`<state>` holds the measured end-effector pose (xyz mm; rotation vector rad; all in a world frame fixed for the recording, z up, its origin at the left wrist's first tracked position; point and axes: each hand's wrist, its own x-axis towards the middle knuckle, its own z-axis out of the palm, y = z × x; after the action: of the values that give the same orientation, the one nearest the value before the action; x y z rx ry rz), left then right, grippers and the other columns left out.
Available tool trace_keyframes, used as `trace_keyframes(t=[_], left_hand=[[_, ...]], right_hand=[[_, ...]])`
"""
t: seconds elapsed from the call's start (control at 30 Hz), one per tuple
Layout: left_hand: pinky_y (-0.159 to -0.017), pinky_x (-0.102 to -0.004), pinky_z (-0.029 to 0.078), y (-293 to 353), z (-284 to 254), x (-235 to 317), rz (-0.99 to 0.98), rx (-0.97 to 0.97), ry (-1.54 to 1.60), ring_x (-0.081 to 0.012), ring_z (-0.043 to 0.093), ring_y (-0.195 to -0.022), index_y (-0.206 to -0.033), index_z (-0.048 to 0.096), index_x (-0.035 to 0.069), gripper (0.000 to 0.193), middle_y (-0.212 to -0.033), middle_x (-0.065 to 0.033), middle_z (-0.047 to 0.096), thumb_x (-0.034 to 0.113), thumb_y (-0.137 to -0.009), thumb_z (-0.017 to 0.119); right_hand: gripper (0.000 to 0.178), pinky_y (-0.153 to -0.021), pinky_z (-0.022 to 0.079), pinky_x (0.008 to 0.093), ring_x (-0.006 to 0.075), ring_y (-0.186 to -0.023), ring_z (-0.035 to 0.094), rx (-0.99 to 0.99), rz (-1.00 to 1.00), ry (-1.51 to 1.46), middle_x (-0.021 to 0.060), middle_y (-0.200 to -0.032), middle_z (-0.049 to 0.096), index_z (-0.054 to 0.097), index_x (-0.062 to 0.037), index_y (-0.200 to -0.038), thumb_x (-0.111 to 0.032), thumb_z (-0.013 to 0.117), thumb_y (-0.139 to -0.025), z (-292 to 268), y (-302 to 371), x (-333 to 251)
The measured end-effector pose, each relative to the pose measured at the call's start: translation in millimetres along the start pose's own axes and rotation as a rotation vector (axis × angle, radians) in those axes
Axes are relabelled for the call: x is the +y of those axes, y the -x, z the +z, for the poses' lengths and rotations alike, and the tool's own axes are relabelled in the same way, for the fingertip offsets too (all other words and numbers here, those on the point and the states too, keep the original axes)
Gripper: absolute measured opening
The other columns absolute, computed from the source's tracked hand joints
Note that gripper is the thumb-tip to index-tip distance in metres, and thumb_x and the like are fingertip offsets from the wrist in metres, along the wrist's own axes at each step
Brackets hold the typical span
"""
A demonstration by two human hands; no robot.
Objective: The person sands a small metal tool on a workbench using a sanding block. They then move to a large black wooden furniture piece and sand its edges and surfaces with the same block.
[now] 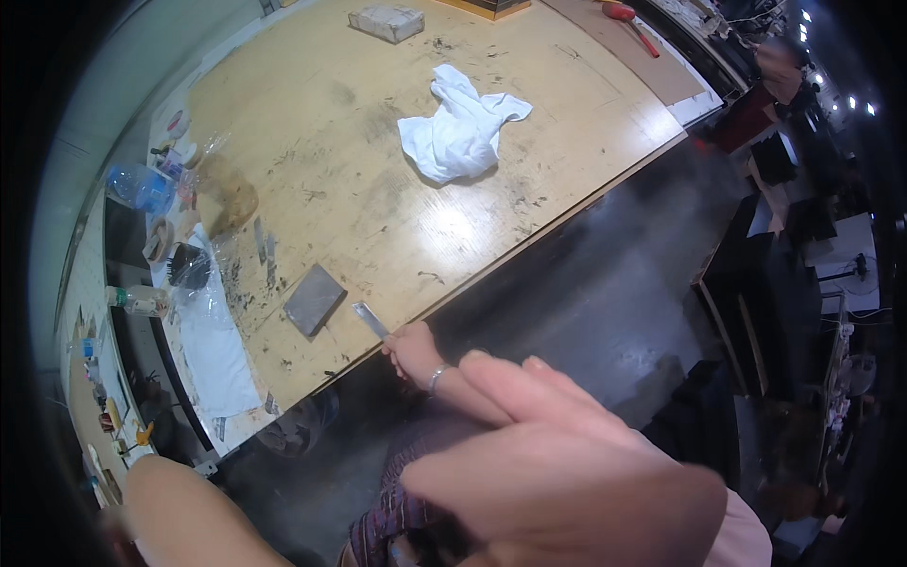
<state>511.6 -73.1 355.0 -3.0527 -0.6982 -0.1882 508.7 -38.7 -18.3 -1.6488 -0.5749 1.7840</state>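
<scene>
Braceleted hand [416, 352], side uncertain: fingers curled round the near end of a flat metal blade [369, 319]. Blade: towards 10 o'clock; presumably light, stiff, slick, perhaps sharp-edged; best gripped across its flat faces, near end. Blurred foreground hand [567, 472]: grip cannot be told. Grey slab [315, 300]: 10 o'clock, beyond blade. White cloth [458, 137]: 12 o'clock.

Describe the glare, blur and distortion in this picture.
Head view: a white glare patch lies on the wooden tabletop, just below the white cloth in the picture; small lights shine against the dim right background; fisheye curves straight edges toward the black rim; the skin nearest the lens looks soft, while the flat metal strip is clearer.
</scene>
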Motion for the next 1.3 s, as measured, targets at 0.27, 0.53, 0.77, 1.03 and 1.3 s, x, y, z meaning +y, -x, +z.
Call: trace_keyframes(t=[0.27, 0.53, 0.77, 1.03, 1.3], left_hand=[[-0.058, -0.0423, 0.053, 3, 9, -4, 0.086, 0.015, 0.098, -0.031, 0.066, -0.064, -0.077, 0.069, 0.007, 0.013, -0.074, -0.0119, 0.067, 0.019, -0.078, 0.067], [-0.079, -0.0447, 0.053, 49, 118, -122, -0.286, -0.102, 0.23, -0.0333, 0.065, -0.095, -0.091, 0.068, 0.007, 0.027, -0.097, -0.0147, 0.066, 0.03, -0.078, 0.072], [-0.105, -0.0573, 0.038, 168, 291, -173, -0.85, -0.128, -0.098, -0.0461, 0.047, -0.127, -0.153, 0.039, 0.015, 0.082, -0.151, -0.0258, 0.04, 0.041, -0.084, 0.075], [-0.097, -0.0498, 0.041, 169, 307, -105, -0.712, 0.225, 0.113, -0.0398, 0.051, -0.111, -0.137, 0.062, 0.025, 0.062, -0.141, -0.0208, 0.049, 0.027, -0.077, 0.079], [-0.09, -0.0495, 0.04, 156, 312, -128, -0.757, 0.268, 0.017, -0.0385, 0.05, -0.11, -0.128, 0.066, 0.028, 0.053, -0.134, -0.0192, 0.053, 0.026, -0.077, 0.078]], right_hand=[[0.022, -0.034, 0.035, 0.0285, 0.0135, -0.036, 0.046, 0.008, 0.051, -0.017, 0.0036, -0.053, 0.052, 0.062, 0.0017, -0.073, -0.009, 0.06, -0.093, 6, 10, -7], [0.029, -0.033, 0.033, 0.0288, 0.014, -0.036, 0.045, -0.057, -0.056, -0.266, 0.0034, -0.054, 0.053, 0.062, -0.0005, -0.073, -0.016, 0.065, -0.097, -2, -6, 21], [0.031, -0.034, 0.034, 0.0293, 0.0135, -0.036, 0.044, -0.028, 0.031, 0.002, 0.0022, -0.052, 0.051, 0.061, -0.0005, -0.07, -0.011, 0.058, -0.099, 11, 14, -4], [0.03, -0.036, 0.036, 0.0287, 0.0133, -0.037, 0.046, 0.008, -0.011, -0.019, 0.0026, -0.052, 0.052, 0.061, 0.0002, -0.07, -0.01, 0.058, -0.098, 5, 8, 2], [0.028, -0.035, 0.038, 0.0311, 0.0147, -0.038, 0.05, 0.001, -0.015, 0.019, 0.0049, -0.053, 0.055, 0.063, 0.0015, -0.072, -0.011, 0.059, -0.097, 4, 8, -1]])
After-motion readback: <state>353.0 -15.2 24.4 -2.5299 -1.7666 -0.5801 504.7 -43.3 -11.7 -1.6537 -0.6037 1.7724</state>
